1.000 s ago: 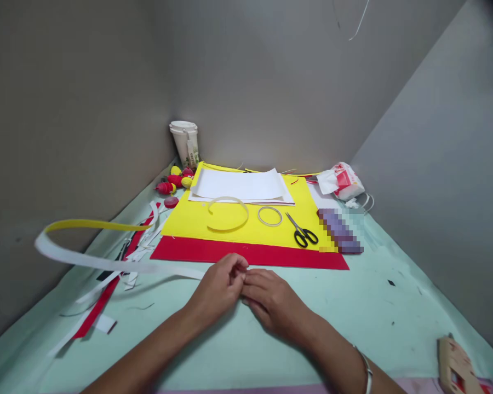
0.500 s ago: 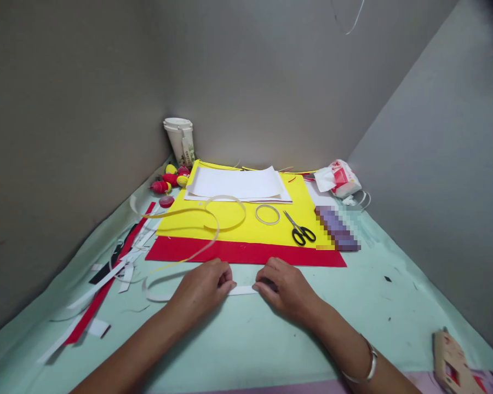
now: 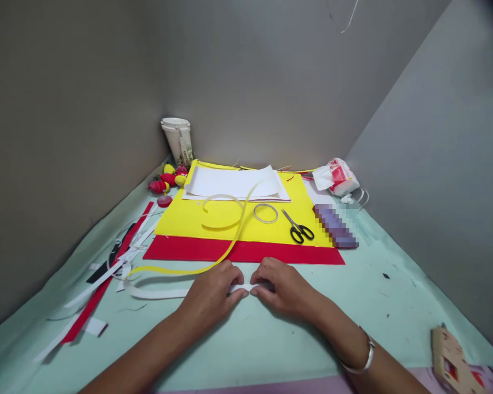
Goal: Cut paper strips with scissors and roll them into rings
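Note:
A long narrow strip, white on one face and yellow on the other, lies low over the table in front of me. My left hand pinches it between thumb and fingers. My right hand pinches the same strip close by, the two thumb tips almost meeting. Only a short white piece shows between the hands. Left of my left hand the strip bends back in a loop, and its yellow part rises over the red sheet. Scissors with black handles rest on the yellow sheet beyond.
A thin pale ring and white paper lie on the yellow sheet. Cut strips are heaped at left, near red and yellow wrapped pieces and a cup. A tissue pack and a beige tool are at right.
My left hand has slid right along the strip, closer to my right hand. The strip's free yellow part has swung up and to the right. My right hand stays nearly in place.

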A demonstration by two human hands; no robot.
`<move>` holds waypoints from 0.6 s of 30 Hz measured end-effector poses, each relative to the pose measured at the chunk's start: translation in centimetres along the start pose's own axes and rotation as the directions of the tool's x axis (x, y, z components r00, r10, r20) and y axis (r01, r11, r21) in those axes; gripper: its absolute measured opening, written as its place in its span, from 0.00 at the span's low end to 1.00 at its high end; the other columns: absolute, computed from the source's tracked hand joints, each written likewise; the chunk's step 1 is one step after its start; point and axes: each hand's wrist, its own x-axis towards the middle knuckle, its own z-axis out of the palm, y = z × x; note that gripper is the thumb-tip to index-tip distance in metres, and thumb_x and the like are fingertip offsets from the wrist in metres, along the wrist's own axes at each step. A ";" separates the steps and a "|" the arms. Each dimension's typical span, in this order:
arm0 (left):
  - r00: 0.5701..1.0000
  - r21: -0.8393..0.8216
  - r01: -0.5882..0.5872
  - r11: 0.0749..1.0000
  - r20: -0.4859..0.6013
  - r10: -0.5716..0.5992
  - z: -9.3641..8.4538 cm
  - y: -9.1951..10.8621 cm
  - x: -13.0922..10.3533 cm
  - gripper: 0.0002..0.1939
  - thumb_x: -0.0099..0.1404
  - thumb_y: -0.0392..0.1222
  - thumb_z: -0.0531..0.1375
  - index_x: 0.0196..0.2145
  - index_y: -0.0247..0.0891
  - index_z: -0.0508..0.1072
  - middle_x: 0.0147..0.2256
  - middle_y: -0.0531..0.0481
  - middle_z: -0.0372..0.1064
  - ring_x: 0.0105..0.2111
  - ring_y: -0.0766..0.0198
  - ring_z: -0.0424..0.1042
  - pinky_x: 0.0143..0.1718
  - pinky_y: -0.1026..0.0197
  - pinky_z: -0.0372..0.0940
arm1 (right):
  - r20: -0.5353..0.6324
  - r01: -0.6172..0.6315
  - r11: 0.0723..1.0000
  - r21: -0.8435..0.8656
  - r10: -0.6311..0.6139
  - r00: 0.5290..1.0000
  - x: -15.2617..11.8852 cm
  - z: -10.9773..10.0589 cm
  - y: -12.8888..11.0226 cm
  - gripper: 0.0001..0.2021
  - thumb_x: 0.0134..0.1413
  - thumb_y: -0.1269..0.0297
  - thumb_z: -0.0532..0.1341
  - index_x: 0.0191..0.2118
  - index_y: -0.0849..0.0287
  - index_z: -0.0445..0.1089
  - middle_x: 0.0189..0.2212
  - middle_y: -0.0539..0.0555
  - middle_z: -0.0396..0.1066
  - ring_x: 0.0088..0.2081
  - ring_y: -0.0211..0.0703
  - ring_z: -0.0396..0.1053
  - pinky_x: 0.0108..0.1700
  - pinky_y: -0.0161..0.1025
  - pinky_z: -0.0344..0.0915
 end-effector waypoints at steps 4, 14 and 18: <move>0.997 -0.003 0.072 0.997 -0.022 -0.072 -0.5 0.0 -0.2 0.06 0.60 0.45 0.58 0.33 0.42 0.69 0.33 0.51 0.69 0.33 0.60 0.67 0.32 0.61 0.55 | 0.048 -0.016 0.999 0.038 0.014 0.999 0.0 -0.9 0.3 0.06 0.55 0.66 0.62 0.40 0.57 0.72 0.32 0.51 0.67 0.36 0.41 0.64 0.37 0.37 0.61; 0.998 0.015 0.062 0.998 0.000 -0.062 -1.0 -0.5 -0.3 0.07 0.61 0.45 0.58 0.36 0.41 0.71 0.33 0.51 0.69 0.33 0.60 0.67 0.31 0.61 0.55 | -0.014 -0.041 0.996 0.075 0.043 0.999 0.4 0.2 0.8 0.07 0.55 0.65 0.63 0.40 0.55 0.74 0.32 0.51 0.67 0.35 0.41 0.64 0.36 0.36 0.61; 0.997 0.001 -0.077 0.997 -0.017 0.077 0.3 -0.3 -0.4 0.10 0.63 0.38 0.56 0.42 0.44 0.73 0.36 0.50 0.67 0.36 0.61 0.67 0.35 0.62 0.57 | -0.046 -0.107 0.984 0.140 0.114 0.992 0.7 0.1 0.7 0.07 0.58 0.65 0.59 0.40 0.56 0.73 0.32 0.52 0.69 0.35 0.40 0.66 0.36 0.36 0.61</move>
